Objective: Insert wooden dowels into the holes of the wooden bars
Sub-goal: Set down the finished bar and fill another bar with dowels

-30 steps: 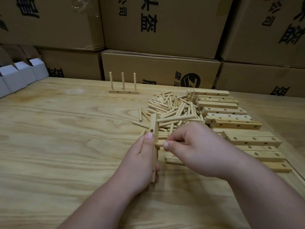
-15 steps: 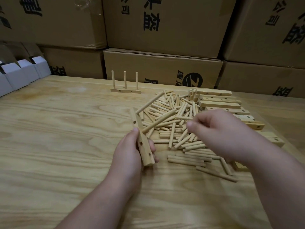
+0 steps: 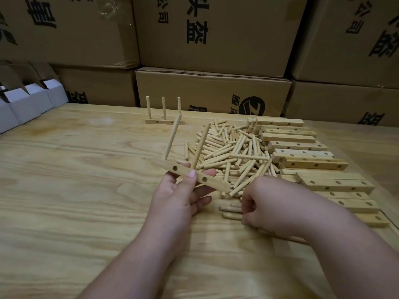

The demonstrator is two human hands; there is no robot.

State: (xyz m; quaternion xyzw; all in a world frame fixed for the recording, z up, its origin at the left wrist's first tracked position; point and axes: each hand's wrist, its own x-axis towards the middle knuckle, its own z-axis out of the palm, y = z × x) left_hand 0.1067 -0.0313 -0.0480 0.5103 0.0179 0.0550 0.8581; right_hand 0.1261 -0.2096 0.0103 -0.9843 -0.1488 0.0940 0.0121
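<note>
My left hand (image 3: 179,197) pinches a wooden bar (image 3: 216,184) between thumb and fingers, a little above the table. Two dowels stand in the bar's top, one (image 3: 171,137) at its left end and one (image 3: 200,145) near its middle, both leaning right. My right hand (image 3: 267,209) is down at the near edge of the loose dowel pile (image 3: 233,154), fingers curled around dowels lying there (image 3: 232,212). A finished bar with three upright dowels (image 3: 164,113) stands at the back of the table.
Several bare bars with holes (image 3: 311,162) lie in a row along the right side of the wooden table (image 3: 75,190). Stacked cardboard boxes (image 3: 216,35) form a wall behind it. Small white cartons (image 3: 28,102) sit at the back left.
My left hand turned the bar from upright to nearly level, with two dowels now standing in it. My right hand left the bar, passed over the pile and dropped to its near edge.
</note>
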